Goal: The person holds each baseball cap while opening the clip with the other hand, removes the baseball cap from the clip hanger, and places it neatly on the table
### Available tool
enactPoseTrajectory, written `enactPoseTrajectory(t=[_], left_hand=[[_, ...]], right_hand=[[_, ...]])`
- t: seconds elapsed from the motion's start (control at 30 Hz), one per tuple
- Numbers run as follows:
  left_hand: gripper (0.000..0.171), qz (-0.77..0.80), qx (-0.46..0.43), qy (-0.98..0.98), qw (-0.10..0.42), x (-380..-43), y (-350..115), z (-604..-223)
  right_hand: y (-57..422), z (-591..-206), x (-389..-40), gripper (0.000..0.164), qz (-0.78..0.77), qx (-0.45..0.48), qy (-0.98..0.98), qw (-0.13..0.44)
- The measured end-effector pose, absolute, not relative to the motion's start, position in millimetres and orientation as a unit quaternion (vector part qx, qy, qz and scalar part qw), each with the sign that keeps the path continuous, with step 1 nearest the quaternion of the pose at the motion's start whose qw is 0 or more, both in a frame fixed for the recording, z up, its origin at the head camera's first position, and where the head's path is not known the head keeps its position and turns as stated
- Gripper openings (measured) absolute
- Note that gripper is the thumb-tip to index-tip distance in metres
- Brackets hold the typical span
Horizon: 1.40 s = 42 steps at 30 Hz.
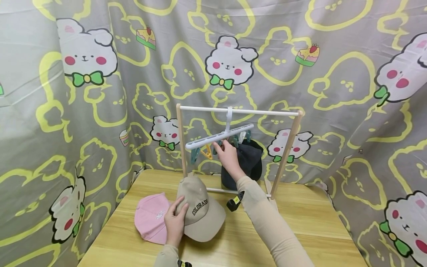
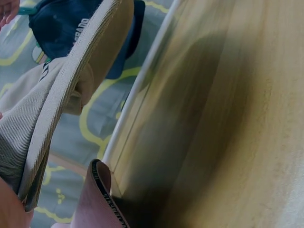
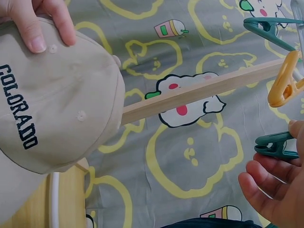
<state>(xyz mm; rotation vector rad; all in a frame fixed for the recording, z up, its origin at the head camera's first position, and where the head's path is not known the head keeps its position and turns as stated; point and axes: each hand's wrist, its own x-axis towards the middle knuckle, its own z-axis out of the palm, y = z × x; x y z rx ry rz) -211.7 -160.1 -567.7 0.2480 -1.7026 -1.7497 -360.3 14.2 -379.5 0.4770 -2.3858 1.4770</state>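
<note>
My left hand (image 1: 175, 218) holds a beige baseball cap (image 1: 193, 196) lettered COLORADO by its side, above the table; its brim (image 2: 71, 76) crosses the left wrist view. With thumb and fingers, my right hand (image 1: 228, 157) pinches a green clothespin (image 3: 275, 145) under the pale clip hanger (image 1: 220, 136). A yellow clothespin (image 1: 207, 152) hangs just left of that hand, and a teal one (image 1: 194, 155) farther left. From the hanger's right part a dark navy cap (image 1: 245, 163) hangs, partly hidden by my right forearm.
A wooden rack with a white top bar (image 1: 200, 108) carries the hanger. On the wooden table (image 1: 310, 230), a pink cap (image 1: 150, 217) lies left of my left hand. Patterned grey curtains (image 1: 283, 22) enclose the table at the back and sides.
</note>
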Motion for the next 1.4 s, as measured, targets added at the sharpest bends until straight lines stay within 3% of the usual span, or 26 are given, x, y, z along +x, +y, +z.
enactPoseTrajectory(t=[0.73, 1.1, 1.4], left_hand=[[0.036, -0.693, 0.142, -0.622, 0.335, -206.8, -160.9, -583.7], [0.034, -0.686, 0.160, -0.632, 0.323, -191.3, -154.6, -563.4], [0.034, -0.681, 0.178, -0.631, 0.327, -204.0, -159.8, -591.9]], right_hand=[[14.2, -380.7, -360.9, 0.038, 0.519, 0.164, -0.826, 0.146], [14.1, -380.6, -361.2, 0.037, 0.522, 0.165, -0.824, 0.148], [14.2, -380.9, -361.1, 0.037, 0.521, 0.165, -0.824, 0.150]])
